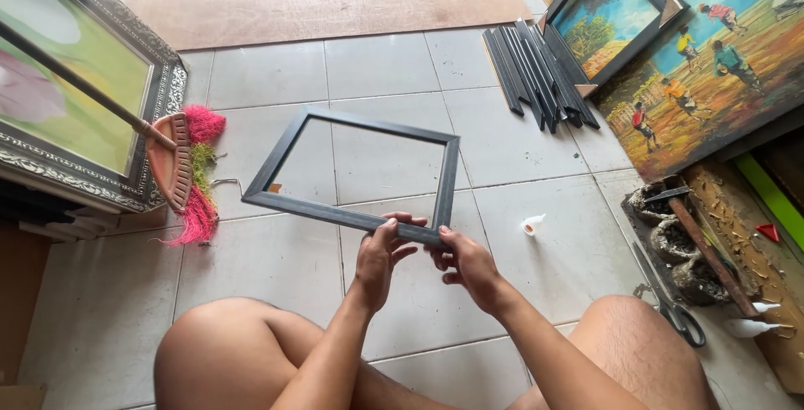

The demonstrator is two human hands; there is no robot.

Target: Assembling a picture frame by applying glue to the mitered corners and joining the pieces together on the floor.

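Note:
A dark rectangular picture frame (285, 152), with nothing inside it, is held tilted above the tiled floor. My left hand (378, 255) grips its near rail from below, thumb on top. My right hand (467, 261) grips the same rail at the near right corner. Both hands are close together. My bare knees show at the bottom of the view.
A broom (180, 171) with pink bristles leans at the left by an ornate framed picture (79, 83). A pile of dark frame strips (536, 71) and painted canvases (712, 67) lie at the right. Scissors (670, 301), a hammer (699, 238) and a small white bottle (531, 224) lie nearby.

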